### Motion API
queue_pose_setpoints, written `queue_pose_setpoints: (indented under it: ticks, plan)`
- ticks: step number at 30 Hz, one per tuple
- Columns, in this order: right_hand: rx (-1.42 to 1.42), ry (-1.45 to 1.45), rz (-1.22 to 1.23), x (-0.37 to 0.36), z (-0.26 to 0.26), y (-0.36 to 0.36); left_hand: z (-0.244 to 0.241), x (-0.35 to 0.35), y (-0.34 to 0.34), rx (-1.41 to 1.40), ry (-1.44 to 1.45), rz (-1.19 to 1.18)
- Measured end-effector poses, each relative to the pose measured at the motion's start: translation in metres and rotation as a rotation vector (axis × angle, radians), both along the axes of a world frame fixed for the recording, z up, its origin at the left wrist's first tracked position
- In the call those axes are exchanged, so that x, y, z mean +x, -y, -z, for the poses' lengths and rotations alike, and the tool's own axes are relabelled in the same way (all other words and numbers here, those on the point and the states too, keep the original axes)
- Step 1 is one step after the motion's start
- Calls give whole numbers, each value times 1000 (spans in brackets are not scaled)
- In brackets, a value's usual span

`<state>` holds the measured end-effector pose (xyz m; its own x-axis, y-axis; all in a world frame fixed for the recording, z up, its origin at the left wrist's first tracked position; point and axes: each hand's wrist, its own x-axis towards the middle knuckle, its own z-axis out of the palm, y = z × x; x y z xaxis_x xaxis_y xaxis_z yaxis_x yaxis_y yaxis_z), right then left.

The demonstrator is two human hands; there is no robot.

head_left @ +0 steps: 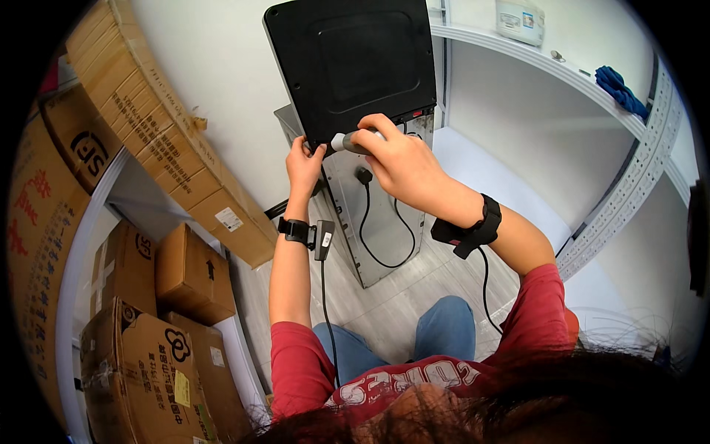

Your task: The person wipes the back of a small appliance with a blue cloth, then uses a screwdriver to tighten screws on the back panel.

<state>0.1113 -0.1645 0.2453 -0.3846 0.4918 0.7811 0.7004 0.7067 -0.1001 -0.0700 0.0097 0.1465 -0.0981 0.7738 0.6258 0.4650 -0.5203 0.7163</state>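
In front of me stands a tall metal-bodied appliance, with a black plastic panel across its upper part. My right hand is wrapped around a grey-and-white tool handle, which looks like a screwdriver. Its white end points left to the panel's lower left corner, where the tip is hidden or too dark to make out. At that same corner, my left hand pinches the edge between thumb and fingers. A black power cord with a plug hangs in a loop down the metal back.
A long cardboard carton leans at the left, beside a shelf of several boxes. White metal shelving curves along the right, bearing a white container and a blue cloth. Cabled devices are strapped to both my wrists.
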Motion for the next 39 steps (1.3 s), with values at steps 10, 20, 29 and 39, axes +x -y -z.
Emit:
queue_pose_setpoints:
  ticks: [10,20,29,39]
  plan:
    - [293,-42,9,0,0,-13,4,0,-5,64,37,4]
    - [161,39,78,-3,-1,-4,0,0,-1,-10,-1,-11]
    - [180,144,70,2,-5,-9,2,0,-2,10,12,-18]
    - [208,6,12,-6,-4,-6,0,1,0,1,13,-6]
